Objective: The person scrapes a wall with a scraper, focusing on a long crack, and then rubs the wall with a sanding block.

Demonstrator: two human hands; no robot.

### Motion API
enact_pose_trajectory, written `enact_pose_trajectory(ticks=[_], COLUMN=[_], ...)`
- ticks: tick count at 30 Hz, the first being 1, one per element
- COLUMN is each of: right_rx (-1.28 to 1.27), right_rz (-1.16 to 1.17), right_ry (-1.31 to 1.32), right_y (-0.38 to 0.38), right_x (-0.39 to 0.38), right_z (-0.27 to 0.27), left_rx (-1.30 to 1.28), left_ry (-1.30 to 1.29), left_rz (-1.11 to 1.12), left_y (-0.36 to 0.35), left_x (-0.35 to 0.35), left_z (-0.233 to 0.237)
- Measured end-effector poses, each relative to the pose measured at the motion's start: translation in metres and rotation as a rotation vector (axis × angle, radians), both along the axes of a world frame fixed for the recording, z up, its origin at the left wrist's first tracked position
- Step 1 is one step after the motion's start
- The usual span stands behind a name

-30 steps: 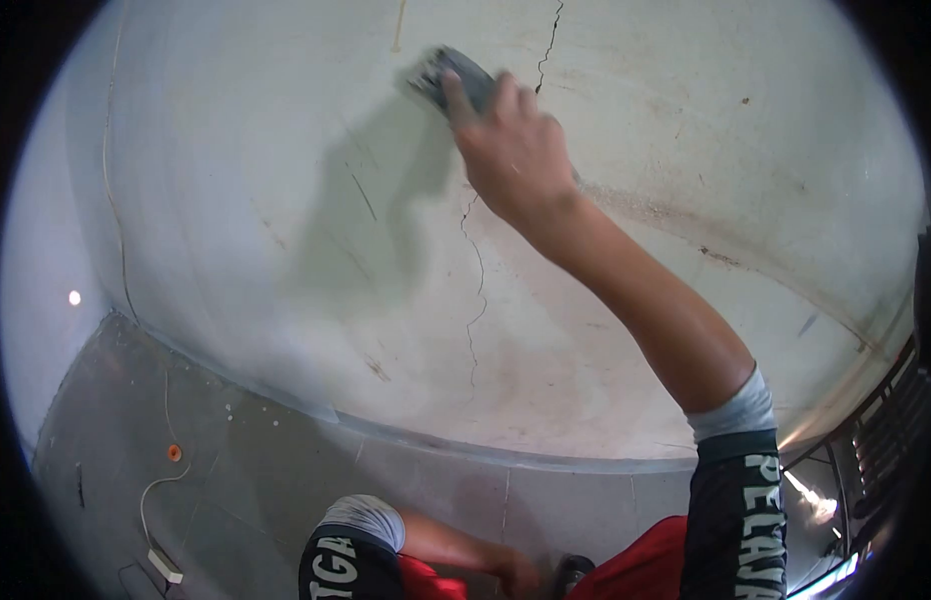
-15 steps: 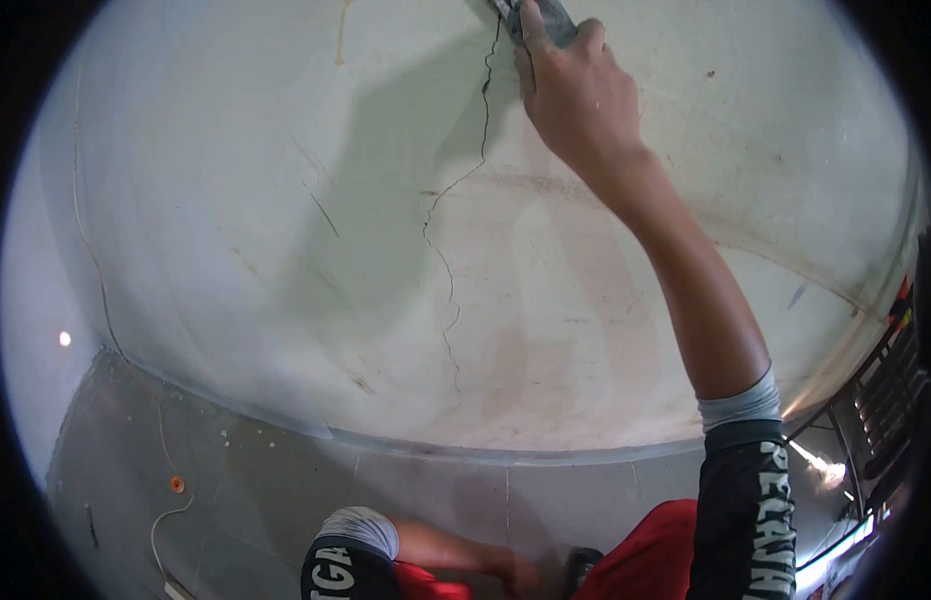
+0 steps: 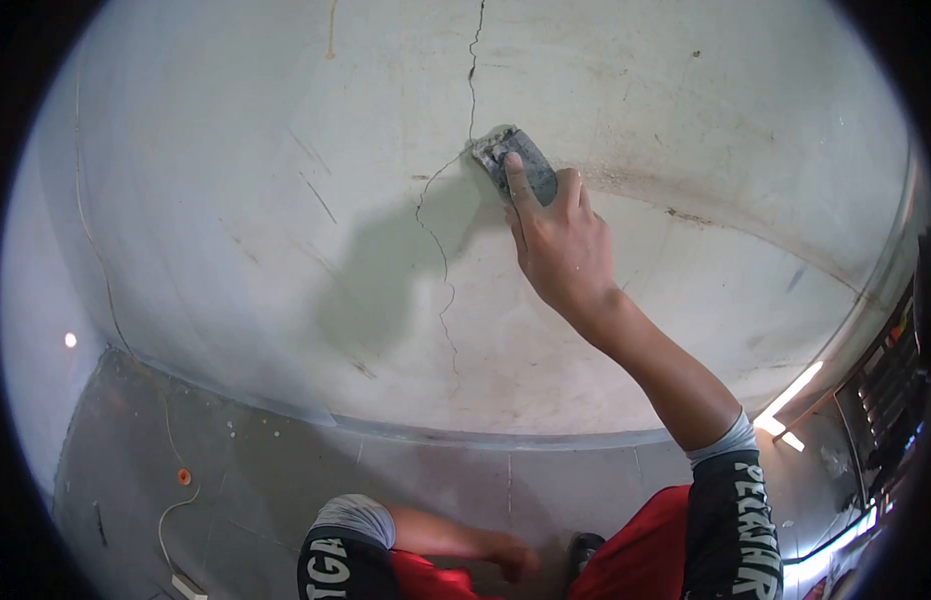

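Note:
My right hand (image 3: 564, 240) is closed around a dark grey scraper (image 3: 534, 165), its index finger stretched along the tool. Pale residue coats the scraper's far edge, which is right at the thin dark crack (image 3: 445, 265) where it bends. This crack runs jaggedly down the pale wall (image 3: 236, 160). Low in the view, my left hand (image 3: 513, 553) hangs near my red-clad legs, away from the wall; its fingers are blurred and dim.
A thin cable (image 3: 106, 290) runs down the wall's left side. On the grey tiled floor (image 3: 406, 480) lie an orange round piece (image 3: 184, 477) and a white cord end (image 3: 189, 587). A dark slatted metal frame (image 3: 886, 400) stands at the right.
My right hand has brought the scraper down along the crack, from the top edge of the view to the bend. My left hand has shifted only slightly.

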State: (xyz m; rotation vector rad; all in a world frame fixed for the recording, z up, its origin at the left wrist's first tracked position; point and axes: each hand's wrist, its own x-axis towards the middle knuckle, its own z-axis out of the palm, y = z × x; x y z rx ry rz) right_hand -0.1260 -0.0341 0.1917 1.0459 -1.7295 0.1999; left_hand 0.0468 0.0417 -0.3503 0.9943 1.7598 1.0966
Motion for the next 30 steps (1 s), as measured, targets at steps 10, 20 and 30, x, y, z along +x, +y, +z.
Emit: enact_pose_trajectory(ticks=[10,20,30], right_rx=[0.094,0.084,0.033], right_rz=[0.093,0.145,0.248], right_ry=[-0.116,-0.205,-0.276], right_y=[0.04,0.047,0.045], right_x=[-0.018,-0.019,-0.026], right_z=[-0.064,-0.067,-0.074], left_rx=[-0.35,-0.55,-0.801], left_ry=[0.45,0.322,0.498], left_rz=[-0.122,-0.25,0.213], left_y=[-0.021,-0.026,-0.067], left_x=[0.016,0.001,-0.059], left_z=[0.049,0.131,0.156])
